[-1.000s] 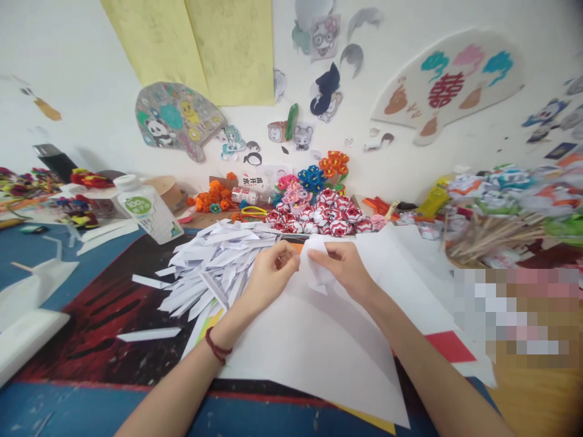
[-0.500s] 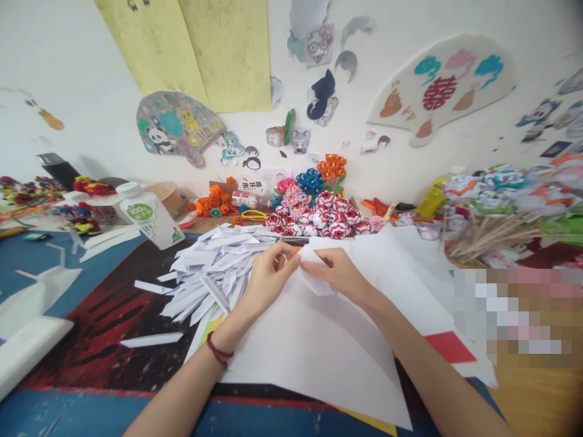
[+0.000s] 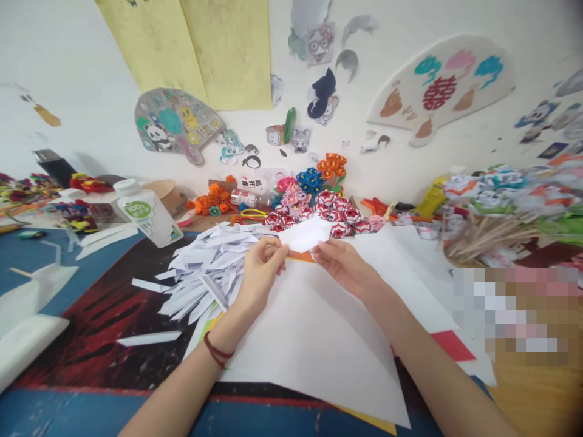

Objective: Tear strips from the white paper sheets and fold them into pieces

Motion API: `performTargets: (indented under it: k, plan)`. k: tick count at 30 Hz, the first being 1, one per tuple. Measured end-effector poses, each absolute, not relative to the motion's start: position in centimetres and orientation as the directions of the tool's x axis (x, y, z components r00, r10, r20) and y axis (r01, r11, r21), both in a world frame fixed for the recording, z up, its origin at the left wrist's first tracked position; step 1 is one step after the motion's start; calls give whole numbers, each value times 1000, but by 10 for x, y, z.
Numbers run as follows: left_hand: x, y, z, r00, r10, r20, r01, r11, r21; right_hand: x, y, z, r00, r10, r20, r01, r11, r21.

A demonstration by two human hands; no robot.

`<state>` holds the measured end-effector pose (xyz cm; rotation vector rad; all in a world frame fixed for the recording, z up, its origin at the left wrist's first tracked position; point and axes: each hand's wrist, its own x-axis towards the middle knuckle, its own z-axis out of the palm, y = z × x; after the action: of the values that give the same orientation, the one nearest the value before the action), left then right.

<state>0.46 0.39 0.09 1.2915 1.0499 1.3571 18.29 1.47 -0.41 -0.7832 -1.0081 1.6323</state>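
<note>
A small folded piece of white paper point(image 3: 306, 234) is held up between my two hands. My left hand point(image 3: 263, 267) pinches its left corner, and my right hand point(image 3: 348, 267) grips the right corner between thumb and fingers. Beneath them lies a large white sheet point(image 3: 314, 340), with an orange strip showing at its far edge. Left of my left hand rises a heap of folded white paper strips point(image 3: 204, 273). One strip point(image 3: 149, 338) lies apart on the dark red and black mat point(image 3: 100, 340).
A white bottle point(image 3: 148, 212) leans at the back left. Red-and-white paper flowers point(image 3: 339, 212) and other colourful flowers line the wall. Wooden sticks point(image 3: 494, 233) with paper tops lie at the right. More white sheets point(image 3: 410, 279) lie beside my right arm.
Both hands have moved slightly apart. The small paper has been raised and turned; it was hanging below my fingers and now stretches between them, above the large sheet's far edge.
</note>
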Motion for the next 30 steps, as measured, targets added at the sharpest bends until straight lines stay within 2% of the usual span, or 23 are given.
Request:
performTargets:
  k: [4, 9, 13, 15, 18, 20, 22, 23, 25, 30]
  plan:
    - [10, 1, -1, 106, 981, 161, 17, -163, 986, 178, 13, -3, -197, 978, 71, -366, -6, -930]
    - [13, 0, -4, 167, 975, 150, 149, -175, 973, 171, 9, -6, -199, 968, 152, -66, 142, -988]
    - [11, -2, -3, 224, 955, 193, 339, -262, 904, 172, 8, -5, -179, 971, 161, -26, 159, -987]
    - [9, -4, -3, 207, 934, 291, 515, -357, 779, 174, 10, -4, -153, 975, 164, -27, 161, -987]
    - [5, -6, -4, 201, 809, 552, 744, -493, 451, 177, 12, -3, -92, 983, 156, -32, 154, -988]
    - [2, -7, -6, 332, 665, 669, 816, -559, 150, 179, 13, -3, -79, 985, 152, -47, 148, -988]
    - [-1, -7, -6, 509, 535, 674, 797, -588, -134, 180, 13, -3, -83, 984, 156, -56, 152, -987]
    - [-3, -7, -5, 574, 487, 658, 772, -589, -238, 180, 13, -3, -84, 983, 162, -57, 157, -986]
    - [-5, -8, -1, 641, 416, 645, 735, -574, -361, 180, 12, -3, -94, 981, 171, -57, 166, -984]
    - [-8, -10, 9, 712, 283, 642, 658, -589, -469, 182, 12, -2, -203, 971, 126, -84, 111, -990]
